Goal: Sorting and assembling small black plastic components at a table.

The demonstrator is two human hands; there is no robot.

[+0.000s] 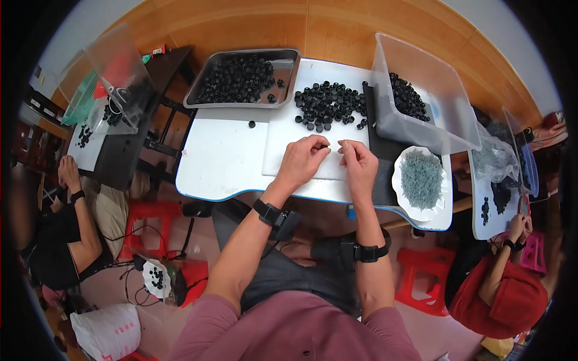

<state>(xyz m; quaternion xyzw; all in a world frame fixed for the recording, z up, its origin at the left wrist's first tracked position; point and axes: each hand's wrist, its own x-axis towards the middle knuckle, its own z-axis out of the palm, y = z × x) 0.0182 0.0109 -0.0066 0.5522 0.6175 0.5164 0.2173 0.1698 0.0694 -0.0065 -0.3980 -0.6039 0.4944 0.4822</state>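
My left hand (303, 159) is closed in a pinch over the white table (217, 156), with a small black cap just showing at its fingertips. Close beside it, my right hand (360, 167) has thumb and forefinger pressed together; whatever they hold is too small to make out. Just beyond both hands spreads a loose pile of small round black caps (330, 103). To the right, a white scalloped dish (444, 207) carries a heap of thin grey-green pieces (421, 179). One lone black cap (251, 124) lies left of the pile.
A metal tray (241, 105) of black caps sits at the far left of the table. At the far right stands a clear plastic bin (415, 123) with more caps, beside a black mat (383, 171). People work at side tables; red stools (424, 280) stand below.
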